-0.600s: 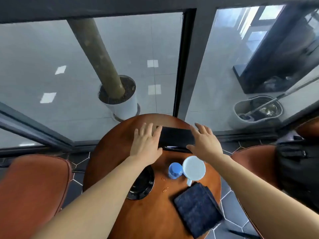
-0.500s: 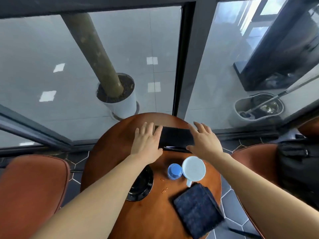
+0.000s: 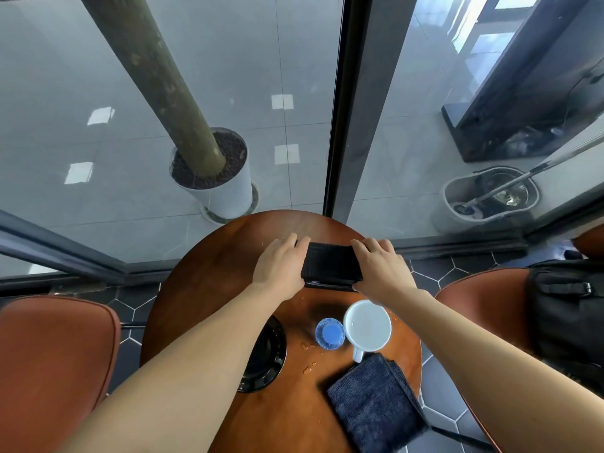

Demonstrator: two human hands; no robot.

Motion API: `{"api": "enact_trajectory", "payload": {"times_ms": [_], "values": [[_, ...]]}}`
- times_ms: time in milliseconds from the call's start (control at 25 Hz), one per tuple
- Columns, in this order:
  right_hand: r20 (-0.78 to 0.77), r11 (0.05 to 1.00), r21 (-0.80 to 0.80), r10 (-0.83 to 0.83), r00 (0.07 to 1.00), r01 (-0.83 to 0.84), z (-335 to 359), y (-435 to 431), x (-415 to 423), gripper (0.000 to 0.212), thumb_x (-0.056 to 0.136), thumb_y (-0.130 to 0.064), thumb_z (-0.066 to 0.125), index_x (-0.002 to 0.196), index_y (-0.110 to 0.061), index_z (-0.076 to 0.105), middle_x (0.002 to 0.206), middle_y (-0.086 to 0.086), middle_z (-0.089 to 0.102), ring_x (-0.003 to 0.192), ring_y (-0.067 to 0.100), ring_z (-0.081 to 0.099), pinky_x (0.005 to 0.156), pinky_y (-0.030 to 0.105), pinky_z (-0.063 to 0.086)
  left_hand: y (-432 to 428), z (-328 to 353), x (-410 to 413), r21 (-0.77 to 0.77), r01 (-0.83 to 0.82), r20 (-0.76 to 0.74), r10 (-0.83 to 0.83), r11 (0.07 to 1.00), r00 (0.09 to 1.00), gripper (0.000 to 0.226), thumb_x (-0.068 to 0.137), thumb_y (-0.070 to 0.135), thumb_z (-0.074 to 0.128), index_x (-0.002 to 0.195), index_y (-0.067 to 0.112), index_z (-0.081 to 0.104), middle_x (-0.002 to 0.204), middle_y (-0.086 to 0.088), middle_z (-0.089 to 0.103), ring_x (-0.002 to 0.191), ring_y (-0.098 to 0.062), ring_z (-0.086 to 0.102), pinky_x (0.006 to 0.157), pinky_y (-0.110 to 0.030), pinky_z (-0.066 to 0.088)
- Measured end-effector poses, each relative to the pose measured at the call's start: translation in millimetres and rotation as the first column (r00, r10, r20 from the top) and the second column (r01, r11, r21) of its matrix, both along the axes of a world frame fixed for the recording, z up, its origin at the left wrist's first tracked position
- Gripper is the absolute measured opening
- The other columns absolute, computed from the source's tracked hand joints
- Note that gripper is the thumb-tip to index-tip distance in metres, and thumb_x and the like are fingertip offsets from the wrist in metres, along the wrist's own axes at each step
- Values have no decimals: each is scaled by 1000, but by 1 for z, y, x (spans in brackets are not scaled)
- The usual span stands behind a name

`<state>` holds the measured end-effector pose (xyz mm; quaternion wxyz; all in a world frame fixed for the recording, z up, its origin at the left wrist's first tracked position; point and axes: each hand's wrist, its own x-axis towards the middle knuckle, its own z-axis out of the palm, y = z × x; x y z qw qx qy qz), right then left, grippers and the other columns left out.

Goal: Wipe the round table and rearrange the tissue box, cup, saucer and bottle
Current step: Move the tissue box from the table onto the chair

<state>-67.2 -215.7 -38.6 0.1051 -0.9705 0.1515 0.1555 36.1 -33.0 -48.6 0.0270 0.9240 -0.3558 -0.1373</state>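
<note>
On round table point(image 3: 202, 289), black rectangular tissue box point(image 3: 330, 266)

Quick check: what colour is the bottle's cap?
Blue. The bottle cap shows best in the head view, beside the white cup.

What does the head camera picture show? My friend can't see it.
The left hand and right hand hold a black tissue box by its ends on a round table. Nearer sit a white cup, a bottle, a black saucer and a dark cloth.
</note>
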Motion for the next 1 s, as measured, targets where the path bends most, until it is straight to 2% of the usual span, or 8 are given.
{"api": "enact_trajectory", "payload": {"times_ms": [160, 400, 720, 1000], "values": [[26, 1000, -1, 28, 999, -28, 6, 6, 1, 76, 84, -28, 78, 148, -22, 37, 143, 4, 49, 129, 29, 41, 99, 41, 48, 13, 11, 0, -41, -26, -11, 26, 999, 1000, 78, 78, 21, 84, 143, 18, 41, 128, -6, 54, 114, -24, 56, 87, -35, 59], [75, 995, -13, 95, 993, -94, 36, 35, 14, 73, 86, -25, 75, 148, -22, 37, 145, 5, 48, 132, 31, 40, 102, 43, 47, 47, 40, -1, -73, -104, 6, 105, 992, 994, 77, 80, 15, 81, 146, 15, 40, 130, -7, 53, 112, -25, 57, 83, -32, 55], [130, 963, -23, 268, 955, -267, 82, 102, 43, 63, 83, -27, 76, 138, -23, 46, 136, 3, 53, 128, 29, 43, 100, 43, 46, 127, 80, -11, -93, -261, 36, 265, 961, 963, 85, 81, 23, 82, 150, 15, 35, 135, -7, 49, 122, -25, 52, 93, -34, 53], [179, 889, -25, 454, 873, -457, 110, 196, 62, 52, 82, -30, 73, 128, -25, 50, 131, -1, 54, 124, 27, 44, 95, 42, 46, 234, 106, -33, -117, -414, 62, 423, 903, 904, 78, 82, 24, 80, 147, 14, 38, 131, -7, 50, 121, -25, 51, 91, -34, 50]]}}
